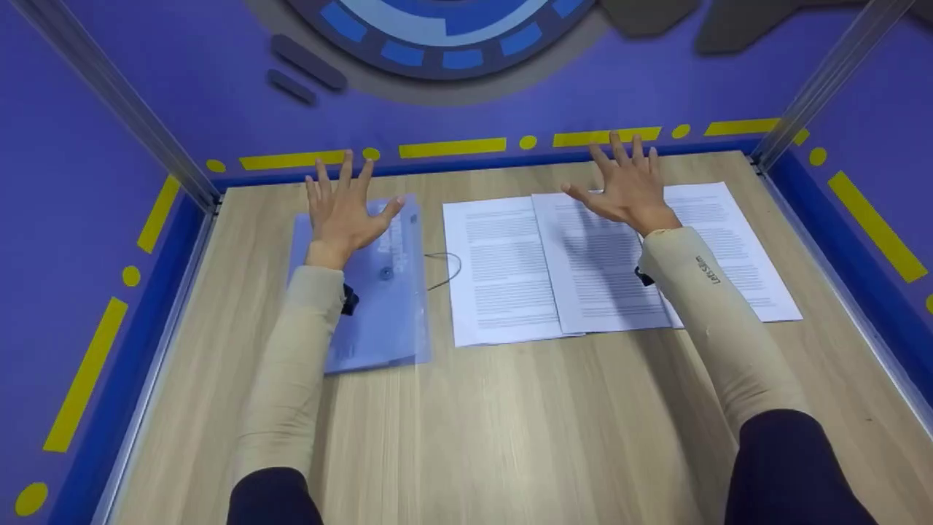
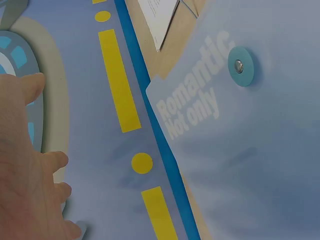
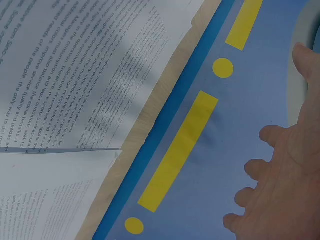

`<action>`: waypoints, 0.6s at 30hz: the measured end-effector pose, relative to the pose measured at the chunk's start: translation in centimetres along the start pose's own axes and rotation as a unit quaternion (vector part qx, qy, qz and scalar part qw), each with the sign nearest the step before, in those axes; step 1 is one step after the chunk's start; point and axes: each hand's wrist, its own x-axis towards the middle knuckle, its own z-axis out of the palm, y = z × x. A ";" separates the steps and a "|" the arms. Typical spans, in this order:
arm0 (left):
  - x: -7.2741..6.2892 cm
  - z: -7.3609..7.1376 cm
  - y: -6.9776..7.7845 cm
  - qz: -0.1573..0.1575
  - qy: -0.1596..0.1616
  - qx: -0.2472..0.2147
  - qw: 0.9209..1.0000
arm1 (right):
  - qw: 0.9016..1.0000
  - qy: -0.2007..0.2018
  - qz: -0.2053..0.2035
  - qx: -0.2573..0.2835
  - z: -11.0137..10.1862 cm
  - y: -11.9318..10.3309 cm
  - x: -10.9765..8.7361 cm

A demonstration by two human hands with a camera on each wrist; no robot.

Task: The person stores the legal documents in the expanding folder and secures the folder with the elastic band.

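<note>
Seen from above, a person's two bare hands reach forward over a light wood-grain worktop (image 1: 496,437) that spans the middle and bottom of the frame. The left hand (image 1: 346,219), left of centre, is raised above the upper part of a translucent blue folder (image 1: 390,321); its grip is apart, fingers fanned, thumb pointing right. The right hand (image 1: 628,188), in the upper right, has its grip apart too, fingers and thumb spread over the top of the printed papers, with a shadow falling across them.

The folder lies flat at centre left, partly covered by the left arm. It carries pale lettering and a round button (image 1: 386,273); the left wrist view shows the words "Romantic" and "Not only". A thin cord (image 1: 460,266) loops out from its right edge towards the papers.

To the folder's right, three areas of printed paper run across the frame: a left sheet (image 1: 510,270), a middle sheet (image 1: 601,292) overlapping its right edge, and a right sheet (image 1: 751,255) partly hidden by the right arm.

Both forearms wear beige sleeves (image 1: 280,394) with dark cloth above the elbow. Purple-blue walls (image 1: 219,87) with yellow dashes and dots enclose the worktop at left, top and right.
</note>
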 end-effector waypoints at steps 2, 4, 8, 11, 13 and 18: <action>-0.1 -0.1 -0.1 0.000 0.002 0.003 1.000 | 1.000 -0.004 -0.001 -0.002 0.0 -0.1 0.0; -0.1 -0.2 -0.2 0.000 0.004 0.005 1.000 | 1.000 -0.005 -0.002 -0.003 0.0 -0.3 0.0; -0.2 -0.5 -0.1 0.003 0.012 0.010 1.000 | 1.000 0.001 -0.007 -0.005 -0.4 -0.6 0.1; -0.3 -0.7 0.0 0.005 0.013 0.015 1.000 | 1.000 0.006 -0.011 -0.009 -0.5 -0.7 -0.1; -0.4 -0.8 0.1 0.006 0.014 0.016 1.000 | 1.000 0.005 -0.015 -0.009 -0.6 -0.9 -0.2; -1.0 -0.7 0.2 0.010 0.018 -0.003 1.000 | 1.000 0.008 -0.025 -0.004 -0.4 -1.4 -0.7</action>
